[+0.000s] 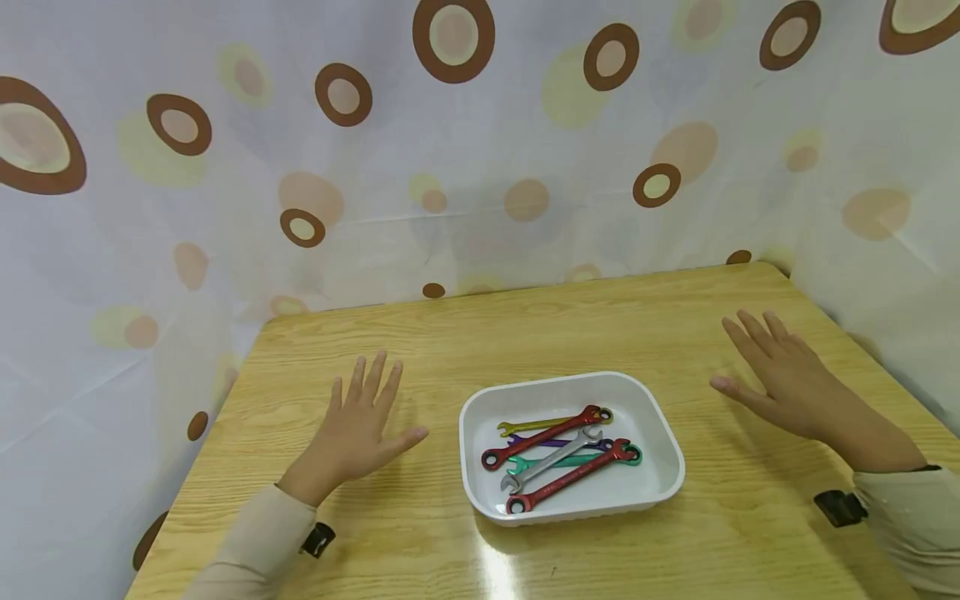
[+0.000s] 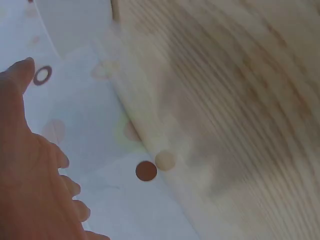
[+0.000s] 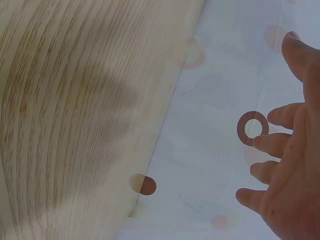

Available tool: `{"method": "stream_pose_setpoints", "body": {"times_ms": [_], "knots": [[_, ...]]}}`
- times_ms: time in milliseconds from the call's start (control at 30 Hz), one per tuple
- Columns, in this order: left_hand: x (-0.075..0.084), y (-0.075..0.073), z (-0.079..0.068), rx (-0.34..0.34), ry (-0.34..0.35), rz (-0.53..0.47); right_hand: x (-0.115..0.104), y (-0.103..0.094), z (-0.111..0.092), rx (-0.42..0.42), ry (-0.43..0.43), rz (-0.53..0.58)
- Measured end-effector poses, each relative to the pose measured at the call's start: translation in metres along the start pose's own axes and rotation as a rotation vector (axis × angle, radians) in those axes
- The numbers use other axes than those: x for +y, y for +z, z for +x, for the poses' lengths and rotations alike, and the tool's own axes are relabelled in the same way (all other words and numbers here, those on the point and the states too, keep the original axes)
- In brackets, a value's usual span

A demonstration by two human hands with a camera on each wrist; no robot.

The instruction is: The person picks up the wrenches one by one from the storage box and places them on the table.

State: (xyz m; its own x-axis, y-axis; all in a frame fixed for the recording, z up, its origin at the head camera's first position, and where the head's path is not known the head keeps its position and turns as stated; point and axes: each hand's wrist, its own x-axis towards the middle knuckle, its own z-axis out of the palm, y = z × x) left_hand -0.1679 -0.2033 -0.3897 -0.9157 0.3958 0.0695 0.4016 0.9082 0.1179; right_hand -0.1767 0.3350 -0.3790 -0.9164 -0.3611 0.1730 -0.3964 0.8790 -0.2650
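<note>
In the head view a white tray (image 1: 570,387) holds several wrenches: two red ones, with the nearer red wrench (image 1: 570,477) at the front, a silver wrench (image 1: 551,461), a green wrench (image 1: 577,459), a purple wrench (image 1: 551,442) and a yellow wrench (image 1: 536,425). They lie crossed over one another. My left hand (image 1: 356,433) is held over the table left of the tray, fingers spread, holding nothing. To the tray's right my right hand (image 1: 795,383) is likewise spread, with nothing in it. Both wrist views show the left hand (image 2: 35,175) and right hand (image 3: 290,160) without any object.
The wooden table (image 1: 450,342) has a light grain. A white curtain (image 1: 480,167) with brown and beige spots hangs along its back and sides. Each sleeve carries a dark strap piece at the wrist, such as the left strap (image 1: 318,540).
</note>
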Motion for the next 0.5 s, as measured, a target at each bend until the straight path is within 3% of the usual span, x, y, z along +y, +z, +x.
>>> {"method": "stream_pose_setpoints", "body": {"times_ms": [267,500], "knots": [[0.051,0.011,-0.003,0.0,0.187,-0.034,0.001,0.002,0.002,-0.01,-0.011,0.003],[0.088,0.024,-0.004,-0.075,0.236,-0.029,-0.004,0.002,0.003,-0.012,-0.002,0.03]]}}
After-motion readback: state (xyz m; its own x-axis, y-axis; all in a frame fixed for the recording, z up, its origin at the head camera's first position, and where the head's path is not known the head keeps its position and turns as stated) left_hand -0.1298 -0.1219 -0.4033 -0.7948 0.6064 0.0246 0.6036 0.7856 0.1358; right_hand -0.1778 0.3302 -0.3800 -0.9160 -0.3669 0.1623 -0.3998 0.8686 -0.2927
